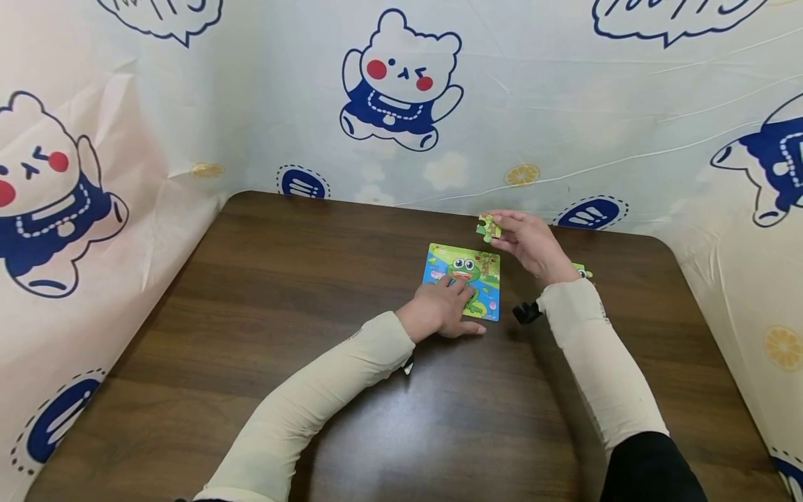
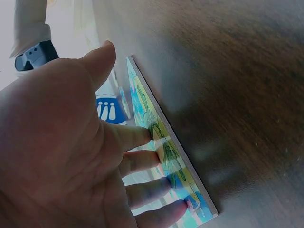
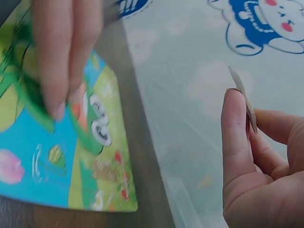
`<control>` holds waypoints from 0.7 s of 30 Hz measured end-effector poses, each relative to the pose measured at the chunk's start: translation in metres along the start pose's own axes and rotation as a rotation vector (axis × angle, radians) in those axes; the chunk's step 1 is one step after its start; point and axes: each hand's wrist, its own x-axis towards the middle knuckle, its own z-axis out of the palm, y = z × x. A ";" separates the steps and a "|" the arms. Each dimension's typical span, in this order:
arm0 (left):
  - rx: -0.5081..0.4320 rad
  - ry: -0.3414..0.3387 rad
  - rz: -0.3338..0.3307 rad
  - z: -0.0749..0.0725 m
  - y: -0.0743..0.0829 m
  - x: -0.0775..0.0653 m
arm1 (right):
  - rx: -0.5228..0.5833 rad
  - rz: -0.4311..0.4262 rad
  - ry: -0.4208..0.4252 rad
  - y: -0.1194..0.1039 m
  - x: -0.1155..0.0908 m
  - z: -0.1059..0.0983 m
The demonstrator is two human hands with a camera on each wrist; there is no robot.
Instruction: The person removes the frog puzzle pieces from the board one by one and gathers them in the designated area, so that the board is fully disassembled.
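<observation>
A square frog puzzle board [image 1: 487,289] lies on the table, with a green frog on blue water and a light green bank. My left hand [image 1: 444,307] rests on its lower part, fingers extended across the frog; in the left wrist view the fingertips [image 2: 164,185] touch the printed face. Above the board's top right corner, my right hand [image 1: 532,245] pinches a green jigsaw piece [image 1: 488,227] between thumb and fingers. The right wrist view shows this jigsaw piece [image 3: 243,97] edge-on, its printed face hidden there.
Another green jigsaw piece [image 1: 583,270] lies right of my right wrist, partly covered by it. A brown wooden table [image 1: 282,279] carries everything. Printed cloth [image 1: 270,90] with cartoon bears stands along the table's back and sides. A black wrist device [image 1: 528,312] sticks out from the right sleeve.
</observation>
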 end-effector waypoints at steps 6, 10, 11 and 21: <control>0.000 0.005 0.004 0.001 -0.001 0.000 | 0.045 0.010 -0.014 -0.004 -0.002 0.004; 0.001 0.003 0.002 0.001 -0.001 0.000 | 0.025 0.012 0.000 -0.003 -0.004 0.001; 0.001 0.004 0.003 0.001 -0.001 0.000 | 0.024 0.009 0.002 -0.003 -0.005 -0.001; 0.008 0.001 0.003 0.001 0.000 -0.002 | 0.206 0.020 0.019 0.002 -0.016 -0.033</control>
